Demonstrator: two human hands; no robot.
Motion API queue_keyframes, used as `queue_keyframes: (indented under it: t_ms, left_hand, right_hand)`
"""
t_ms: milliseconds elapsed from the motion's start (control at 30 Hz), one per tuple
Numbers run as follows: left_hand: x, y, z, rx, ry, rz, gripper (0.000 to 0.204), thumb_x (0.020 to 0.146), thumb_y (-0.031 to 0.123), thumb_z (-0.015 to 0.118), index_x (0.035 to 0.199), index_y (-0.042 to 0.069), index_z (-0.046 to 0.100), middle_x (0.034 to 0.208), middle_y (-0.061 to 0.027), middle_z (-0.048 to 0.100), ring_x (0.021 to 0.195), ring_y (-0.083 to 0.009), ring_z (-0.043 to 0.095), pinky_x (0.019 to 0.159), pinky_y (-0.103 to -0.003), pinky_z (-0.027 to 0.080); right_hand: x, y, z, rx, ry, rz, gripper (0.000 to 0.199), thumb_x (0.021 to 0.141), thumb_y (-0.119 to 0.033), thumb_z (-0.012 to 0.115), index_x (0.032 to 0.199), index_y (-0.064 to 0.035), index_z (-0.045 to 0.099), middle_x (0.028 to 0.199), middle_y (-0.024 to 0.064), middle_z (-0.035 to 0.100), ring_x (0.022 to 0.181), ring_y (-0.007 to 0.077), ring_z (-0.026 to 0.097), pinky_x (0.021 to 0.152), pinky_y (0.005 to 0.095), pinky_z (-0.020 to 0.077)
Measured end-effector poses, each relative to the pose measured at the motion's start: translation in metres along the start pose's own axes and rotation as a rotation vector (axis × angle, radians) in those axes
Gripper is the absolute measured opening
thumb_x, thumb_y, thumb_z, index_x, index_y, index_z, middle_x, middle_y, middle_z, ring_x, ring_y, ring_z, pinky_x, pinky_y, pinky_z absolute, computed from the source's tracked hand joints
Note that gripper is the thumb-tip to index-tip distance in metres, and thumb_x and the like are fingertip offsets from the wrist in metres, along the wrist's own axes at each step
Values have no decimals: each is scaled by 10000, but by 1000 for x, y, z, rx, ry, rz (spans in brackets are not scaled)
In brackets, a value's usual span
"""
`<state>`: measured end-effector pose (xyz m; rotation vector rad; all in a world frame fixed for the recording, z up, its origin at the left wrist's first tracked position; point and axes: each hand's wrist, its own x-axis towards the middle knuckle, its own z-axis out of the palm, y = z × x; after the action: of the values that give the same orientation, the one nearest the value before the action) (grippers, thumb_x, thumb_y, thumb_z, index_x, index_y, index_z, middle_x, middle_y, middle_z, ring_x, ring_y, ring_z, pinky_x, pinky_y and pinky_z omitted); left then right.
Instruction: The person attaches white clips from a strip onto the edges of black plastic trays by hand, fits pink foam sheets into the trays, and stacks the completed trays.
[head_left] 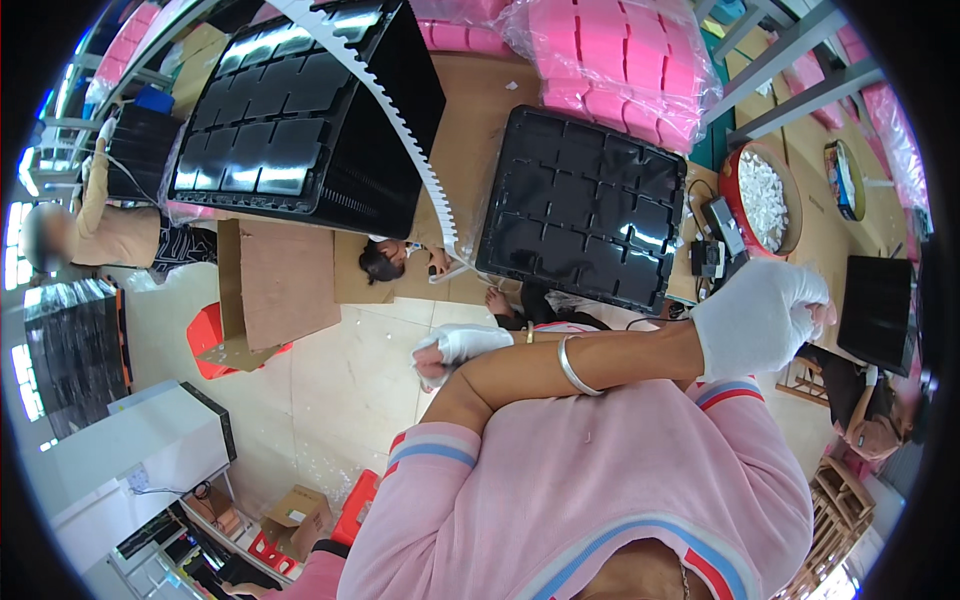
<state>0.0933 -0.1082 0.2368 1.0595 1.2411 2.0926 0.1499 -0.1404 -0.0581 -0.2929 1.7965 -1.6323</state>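
A black plastic tray (585,205) lies ahead of the hands, in the gap between them; its face is glossy and moulded into shallow, squarish panels split by short slots, with rounded corners. Ahead of the right hand and off to its left rises a tall block of stacked black trays (265,125), equally shiny, with a pale curved strip (400,115) cut in saw-like teeth crossing in front.

The forearms are crossed. The left hand (760,315) is therefore out to the right, in a white cloth glove with bare fingertips, its fingers bent; the right hand (450,352), gloved likewise, is out to the left, fingers loosely curled and slightly blurred. Whether either grips anything I cannot tell; both appear apart from the tray. A smooth silver bangle (575,366) circles the left forearm.

Just beyond the left hand, a round red bowl (733,215) holds small white pieces (765,205). The bench (468,110) has a flat brown top, and past the tray sit pink blocks (620,60) under crinkled clear film. Left of the right hand stands an open cardboard box (285,285), above a pale tiled floor (350,390).
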Motion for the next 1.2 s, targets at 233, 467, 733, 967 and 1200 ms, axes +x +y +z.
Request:
queue_keyframes:
  t_ms: [233, 467, 733, 967, 1200]
  left_hand:
    - [-32, 6, -80, 171, 27, -104, 171, 883, 32, 579, 991, 0, 708, 861, -94, 695, 788, -139, 682, 693, -262, 534]
    - [-196, -106, -285, 733, 1094, -674, 408, 779, -19, 694, 1176, 31, 614, 906, -93, 672, 718, -168, 630, 672, -301, 512]
    - [-229, -171, -345, 1238, 656, -626, 374, 788, 52, 722, 1151, 17, 638, 859, -115, 700, 747, -248, 674, 691, -364, 514]
    - [-202, -126, -270, 138, 868, -707, 110, 937, 86, 645, 966, -19, 637, 801, -78, 667, 592, -98, 608, 480, -215, 430]
    - [-179, -118, -226, -85, 891, -626, 132, 947, 101, 635, 1004, -18, 621, 775, -91, 669, 555, -144, 644, 429, -213, 407]
  right_hand:
    - [109, -39, 22, -138, 50, -18, 157, 919, -205, 623, 889, -67, 692, 755, -2, 642, 655, 159, 571, 637, 358, 504]
    - [44, -81, -77, 411, 465, 70, 268, 925, -79, 488, 1118, -16, 664, 1028, 59, 691, 930, 123, 621, 830, 264, 486]
    - [55, -65, -94, 234, 634, 24, 268, 957, -124, 529, 1141, 13, 668, 1049, 91, 703, 987, 159, 646, 884, 270, 495]
    - [52, -83, -77, 22, 581, 60, 281, 931, -212, 661, 1122, -7, 674, 950, 19, 690, 893, 93, 614, 830, 246, 491]
    - [47, -82, -73, 55, 666, 26, 155, 846, -183, 707, 936, -57, 708, 862, 70, 705, 818, 147, 662, 754, 288, 515]
